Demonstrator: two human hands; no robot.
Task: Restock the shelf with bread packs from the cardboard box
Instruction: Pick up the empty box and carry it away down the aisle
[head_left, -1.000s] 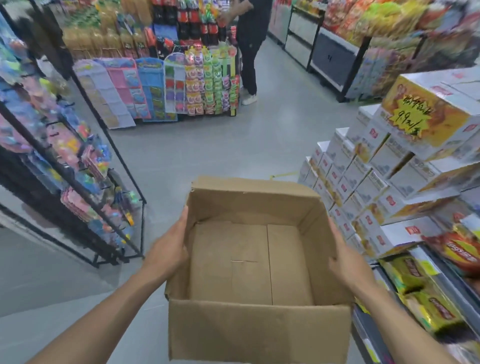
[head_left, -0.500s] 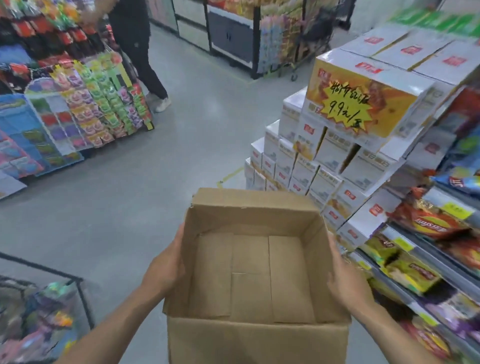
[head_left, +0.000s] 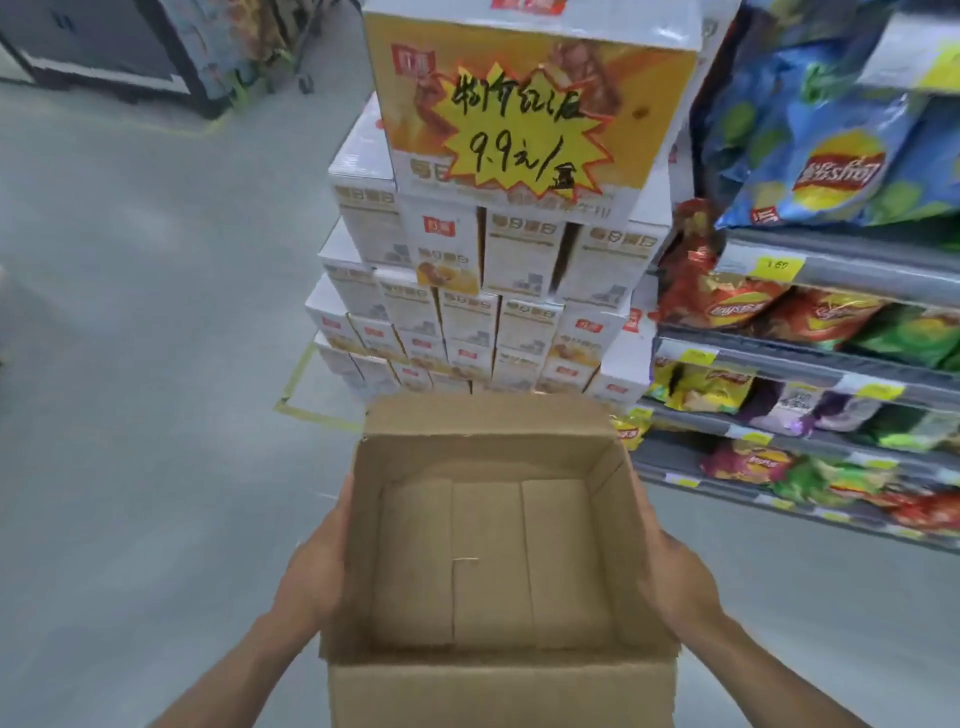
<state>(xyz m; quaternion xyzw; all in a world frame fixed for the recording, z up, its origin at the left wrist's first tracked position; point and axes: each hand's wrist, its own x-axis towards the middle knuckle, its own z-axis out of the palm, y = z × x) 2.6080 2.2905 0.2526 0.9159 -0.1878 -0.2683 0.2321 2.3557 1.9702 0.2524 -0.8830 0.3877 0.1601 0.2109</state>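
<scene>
Both hands, left hand (head_left: 311, 577) and right hand (head_left: 670, 571), held the empty cardboard box (head_left: 493, 561) by its side walls, fingers clasping cardboard; the shelf (head_left: 810, 364) lay far right, nearer the right hand.

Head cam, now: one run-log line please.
cardboard box: empty, carried | left hand: on left wall | right hand: on right wall | ahead: stacked white cartons

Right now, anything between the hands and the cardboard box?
Nothing visible. The left hand is flat on the left wall of the cardboard box and the right hand on its right wall, both in direct contact. The box interior shows only bare flaps, no bread packs.
</scene>
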